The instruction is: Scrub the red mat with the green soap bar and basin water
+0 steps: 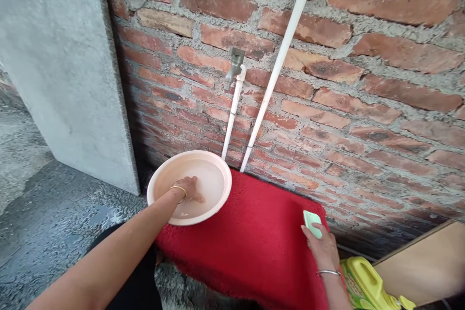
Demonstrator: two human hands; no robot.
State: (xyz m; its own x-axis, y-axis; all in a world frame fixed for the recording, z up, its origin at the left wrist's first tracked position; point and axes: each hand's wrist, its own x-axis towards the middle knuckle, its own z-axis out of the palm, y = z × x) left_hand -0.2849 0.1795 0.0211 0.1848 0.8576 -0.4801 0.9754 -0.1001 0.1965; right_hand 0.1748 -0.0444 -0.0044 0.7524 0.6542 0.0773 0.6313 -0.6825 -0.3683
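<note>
My left hand [189, 189], with a thin yellow bangle at the wrist, dips into cloudy water inside a pale pink basin [225, 193]. Its fingers look spread and partly sunk in the water; I see nothing held in them. The basin rests on the left end of a red cloth-like cover [261, 232]. At the cover's right end, my right hand [322, 244] grips a pale green bar of soap [312, 223] between thumb and fingers. A silver bangle circles that wrist.
A metal tap [235, 64] on a white pipe [232, 116] stands against the brick wall [316, 106] behind the basin. A longer white pipe [279, 63] slants beside it. A yellow jug [366, 281] lies at lower right, near a tan board [425, 261]. A grey slab [80, 68] leans at left above wet ground.
</note>
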